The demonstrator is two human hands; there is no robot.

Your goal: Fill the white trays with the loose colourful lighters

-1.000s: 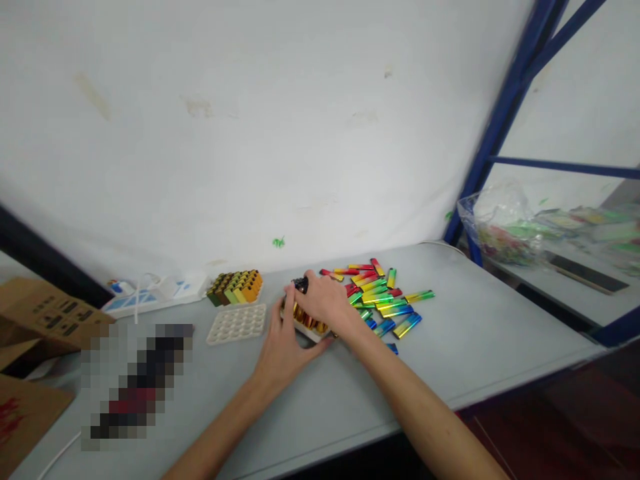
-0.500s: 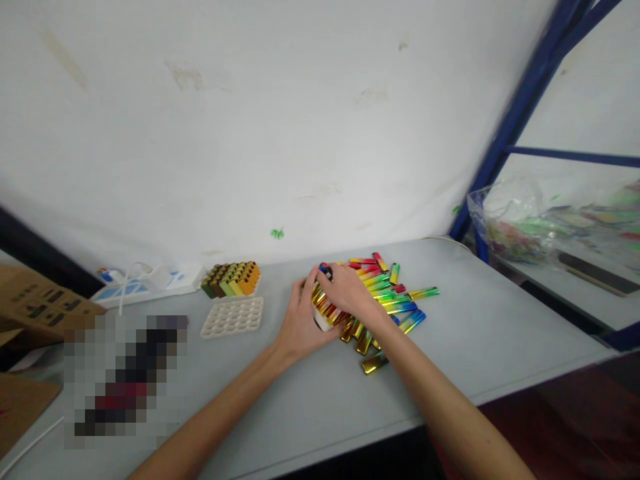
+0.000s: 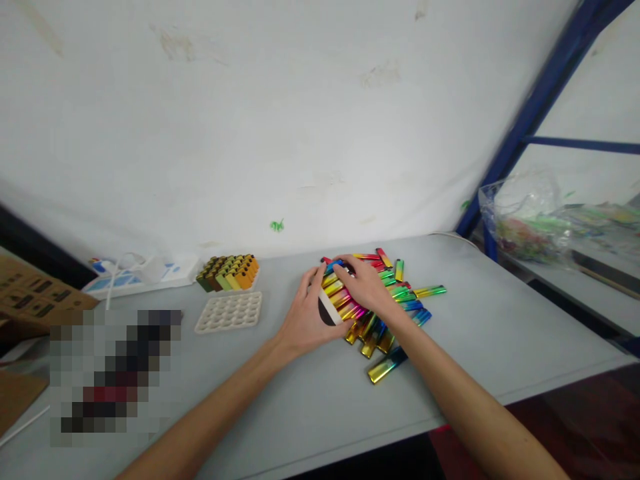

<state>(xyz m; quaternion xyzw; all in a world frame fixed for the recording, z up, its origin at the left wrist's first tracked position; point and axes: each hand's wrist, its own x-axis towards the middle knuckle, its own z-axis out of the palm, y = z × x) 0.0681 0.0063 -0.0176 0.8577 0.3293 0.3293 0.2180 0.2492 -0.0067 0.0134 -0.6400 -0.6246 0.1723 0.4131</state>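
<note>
My left hand (image 3: 304,317) grips the side of a white moulded tray (image 3: 328,311), which stands tilted between my hands with a dark patch on its visible end. My right hand (image 3: 365,288) lies over the metallic rainbow lighters (image 3: 340,293) packed in that tray, its fingers closed on them. Beneath and beside my hands spreads a loose pile of gradient lighters (image 3: 400,290). One gold-to-blue lighter (image 3: 387,365) lies apart at the pile's near edge. The tray's lower part is hidden by my hands.
Left of my hands are a tray packed with upright lighters (image 3: 227,273) and an unfilled white tray (image 3: 229,312). Behind those lie a power strip (image 3: 143,275), cardboard (image 3: 30,287) and a pixelated blurred object (image 3: 115,373). A plastic bag (image 3: 520,223) sits beyond the blue metal frame (image 3: 535,113).
The tray has moved right from the pile's left edge and tilted further. Gold-ended lighters have spread toward me below my hands, and my view has shifted slightly.
</note>
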